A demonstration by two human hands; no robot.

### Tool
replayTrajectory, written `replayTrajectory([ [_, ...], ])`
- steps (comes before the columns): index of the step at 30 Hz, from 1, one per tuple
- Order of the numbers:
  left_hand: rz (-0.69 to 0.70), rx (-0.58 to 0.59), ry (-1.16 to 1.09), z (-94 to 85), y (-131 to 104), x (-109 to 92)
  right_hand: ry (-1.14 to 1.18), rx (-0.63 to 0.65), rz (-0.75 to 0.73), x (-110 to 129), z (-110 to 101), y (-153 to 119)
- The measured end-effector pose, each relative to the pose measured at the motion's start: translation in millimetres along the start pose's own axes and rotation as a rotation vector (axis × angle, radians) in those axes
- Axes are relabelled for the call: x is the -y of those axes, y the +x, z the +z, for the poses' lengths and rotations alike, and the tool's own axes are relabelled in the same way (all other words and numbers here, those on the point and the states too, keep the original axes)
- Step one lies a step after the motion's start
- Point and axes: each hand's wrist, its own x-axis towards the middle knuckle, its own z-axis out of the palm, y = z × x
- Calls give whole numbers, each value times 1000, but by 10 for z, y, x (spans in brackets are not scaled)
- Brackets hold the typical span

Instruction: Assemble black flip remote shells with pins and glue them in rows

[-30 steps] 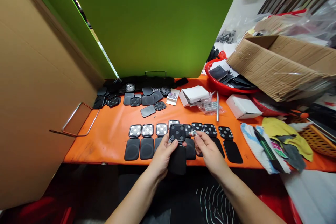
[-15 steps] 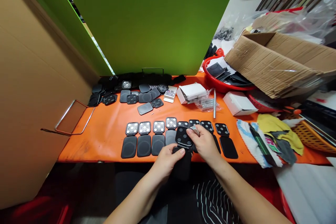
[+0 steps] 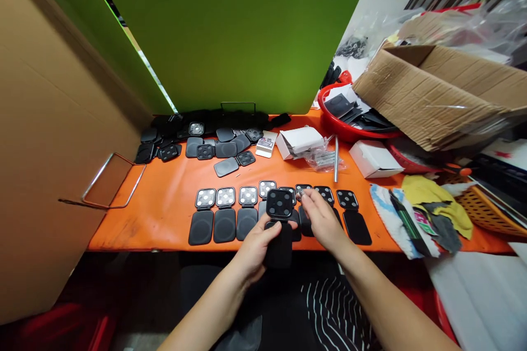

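Observation:
A black hinged piece (image 3: 279,203), its square part dotted with grey discs and its longer part hanging below, is held by my left hand (image 3: 256,247) over the table's front edge. The thumb lies on its lower part and fingertips show at the right side. Just right of it, my right hand (image 3: 323,219) pinches a small silvery thing (image 3: 301,192), too small to make out fully. Behind both hands runs a row of similar hinged pieces (image 3: 224,225) on the orange table (image 3: 164,192), partly hidden by the hands and the held piece.
Loose black pieces (image 3: 226,149) lie in a heap at the back left. White boxes (image 3: 376,159), a metal rod (image 3: 336,159) and a red basin (image 3: 343,130) are at the back right. Cloths (image 3: 436,203) lie at the right, a wire frame (image 3: 113,181) at the left.
My right hand has come off the held piece and moved slightly right with the small silvery thing. My left hand has tilted the piece, which sits a little further left and higher.

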Motion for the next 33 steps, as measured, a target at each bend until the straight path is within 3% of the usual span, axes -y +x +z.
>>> replayTrajectory([
  [4,279,-36,193,-4,47,78,-410,105,-214,167,-15,-123],
  [7,399,-50,343,-22,40,165,-638,85,-247,232,24,-156],
  [11,481,-60,569,-58,-37,253,-622,217,-255,260,6,-162],
  [15,503,10,691,-75,-113,300,-453,360,-304,245,-45,-173],
  [23,428,59,547,-59,-90,344,-323,320,-361,86,94,-183],
  [27,350,-2,499,-33,3,375,-551,274,-344,57,181,-240],
  [30,410,-19,655,-70,54,415,-755,266,-324,103,214,-293],
  [33,451,-18,819,-126,54,430,-816,319,-271,182,197,-311],
])
